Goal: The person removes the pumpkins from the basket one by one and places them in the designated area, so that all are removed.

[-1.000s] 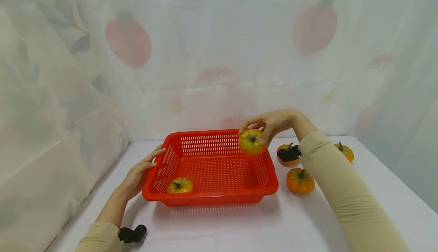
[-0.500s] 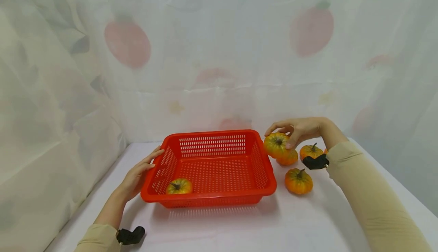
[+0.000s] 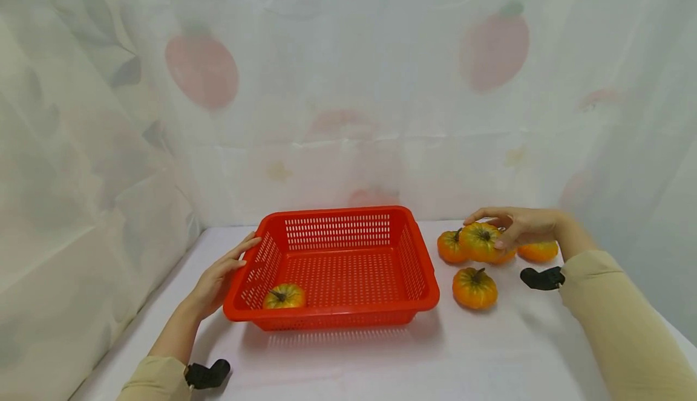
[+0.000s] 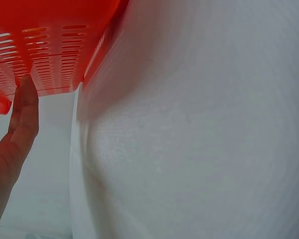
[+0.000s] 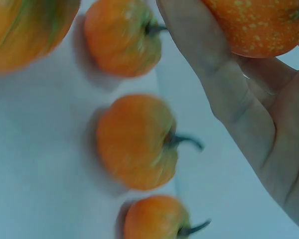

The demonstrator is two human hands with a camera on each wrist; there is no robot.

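White table (image 3: 348,365), hands (image 3: 525,227) apart

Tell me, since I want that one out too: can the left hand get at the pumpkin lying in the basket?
Probably yes. The left hand rests on the red basket wall nearest the pumpkin, and the basket is open-topped with nothing over it.

— Top right: right hand (image 5: 249,99), thumb and palm curled round an orange speckled pumpkin (image 5: 254,25).
— And below?
— Three small orange pumpkins on the white tabletop (image 5: 35,174), stems pointing right: upper one (image 5: 122,37), middle one (image 5: 134,142), lowest one (image 5: 157,216), cut off by the bottom edge.
— Top left corner?
— Part of a larger green-streaked pumpkin (image 5: 25,30), blurred.
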